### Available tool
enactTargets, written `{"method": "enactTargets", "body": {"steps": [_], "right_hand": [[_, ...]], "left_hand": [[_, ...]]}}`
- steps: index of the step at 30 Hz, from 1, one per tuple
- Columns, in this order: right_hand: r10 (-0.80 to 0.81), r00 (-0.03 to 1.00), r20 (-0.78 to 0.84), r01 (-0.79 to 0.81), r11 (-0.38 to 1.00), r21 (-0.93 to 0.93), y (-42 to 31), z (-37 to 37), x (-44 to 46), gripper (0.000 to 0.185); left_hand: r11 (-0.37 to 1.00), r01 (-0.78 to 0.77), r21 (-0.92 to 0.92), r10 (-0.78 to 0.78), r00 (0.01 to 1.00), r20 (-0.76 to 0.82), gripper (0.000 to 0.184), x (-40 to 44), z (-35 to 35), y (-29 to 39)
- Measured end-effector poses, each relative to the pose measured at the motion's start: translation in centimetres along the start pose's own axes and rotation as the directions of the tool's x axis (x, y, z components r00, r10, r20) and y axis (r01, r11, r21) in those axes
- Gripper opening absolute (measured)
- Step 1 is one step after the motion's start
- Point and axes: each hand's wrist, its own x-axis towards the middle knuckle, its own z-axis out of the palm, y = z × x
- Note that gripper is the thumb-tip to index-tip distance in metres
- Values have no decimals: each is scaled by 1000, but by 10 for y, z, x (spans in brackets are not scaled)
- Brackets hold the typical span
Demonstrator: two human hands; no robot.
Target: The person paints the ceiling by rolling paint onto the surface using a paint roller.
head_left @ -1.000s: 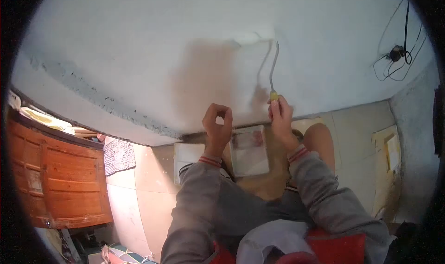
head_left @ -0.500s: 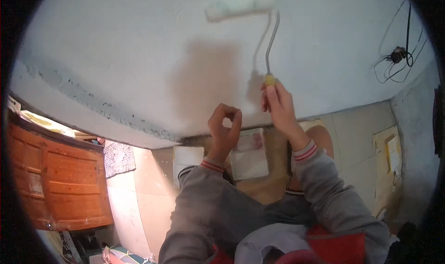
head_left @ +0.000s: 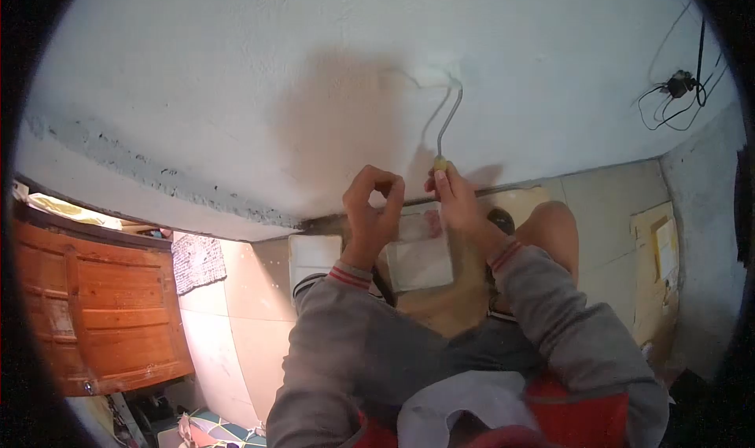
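A paint roller (head_left: 450, 125) is gripped by its yellow handle in my right hand (head_left: 460, 204). Its bent metal rod reaches up to a pale roller sleeve (head_left: 431, 76) lying against the white wall (head_left: 535, 78), hard to tell apart from it. To the left, my left hand (head_left: 370, 212) is raised, thumb and forefinger meeting in a ring with nothing visible between them. Below the hands a white tray (head_left: 421, 267) rests on a brown sheet (head_left: 444, 314) on the floor between my legs. A second white tray-like container (head_left: 314, 255) is partly hidden by my left sleeve.
A black plug with tangled wires (head_left: 679, 84) hangs on the wall at upper right. An orange wooden door (head_left: 102, 306) stands at left, near a woven mat (head_left: 198, 263). A stained yellowish board (head_left: 654, 271) lies at right by the side wall.
My right hand has come down and slightly left, bringing the roller sleeve lower on the wall. My left hand stays in its ring shape, a little higher and further left in view.
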Motion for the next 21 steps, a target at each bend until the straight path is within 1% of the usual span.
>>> {"method": "enactTargets", "body": {"steps": [2, 3, 5, 6, 8, 9, 10, 11, 12, 14, 15, 17, 19, 21], "right_hand": [[-58, 998, 5, 58, 998, -36, 12, 2, -2, 34], [-54, 999, 8, 54, 998, -37, 9, 2, -2, 34], [-59, 994, -95, 63, 997, 35, 5, 2, -1, 34], [-51, 994, -94, 54, 998, 29, 0, -2, 0, 34], [-126, 980, -156, 124, 992, -21, -18, -10, 3, 34], [-114, 982, -151, 111, 993, -28, -33, -15, 4, 34], [-206, 964, -170, 202, 978, -44, -51, -19, 4, 33], [-295, 938, -185, 289, 956, -57, -63, -22, 4, 33], [-287, 941, -178, 281, 958, -59, -68, -23, 5, 33], [-290, 941, -173, 307, 948, 85, -76, -25, 7, 34], [-288, 943, -169, 305, 948, 86, -80, -26, 6, 34], [-93, 986, -137, 125, 961, 246, -86, -25, 3, 35], [-67, 992, -108, 90, 968, 233, -84, -22, 2, 35], [-44, 996, -79, 60, 974, 218, -76, -21, 3, 34]], "left_hand": [[1000, 2, -8, -2, 1000, 0, 9, -1, 1, -3], [1000, 1, -21, -1, 1000, 1, 8, -1, 2, -4], [1000, 7, -15, -7, 1000, -1, 8, -1, 1, -6], [1000, 9, -12, -9, 1000, -3, 8, -1, 2, -6], [999, 30, -17, -30, 999, 22, 7, -3, -1, -5], [999, 36, -18, -35, 998, 45, 7, -3, -1, -5], [998, 19, -66, -16, 999, 38, 7, -2, 0, -5], [997, 34, -68, -32, 999, 37, 7, -3, 0, -5], [998, 28, -59, -25, 999, 48, 7, -3, 0, -6], [998, 26, -48, -24, 998, 57, 6, -3, 2, -7], [998, 11, -61, -9, 1000, 29, 7, -2, 4, -6], [998, -1, -66, 1, 1000, 0, 7, -2, 6, -4], [1000, -1, -21, 1, 1000, 9, 7, -2, 6, -3], [1000, -5, -19, 5, 1000, 4, 7, -2, 5, -6]]}}
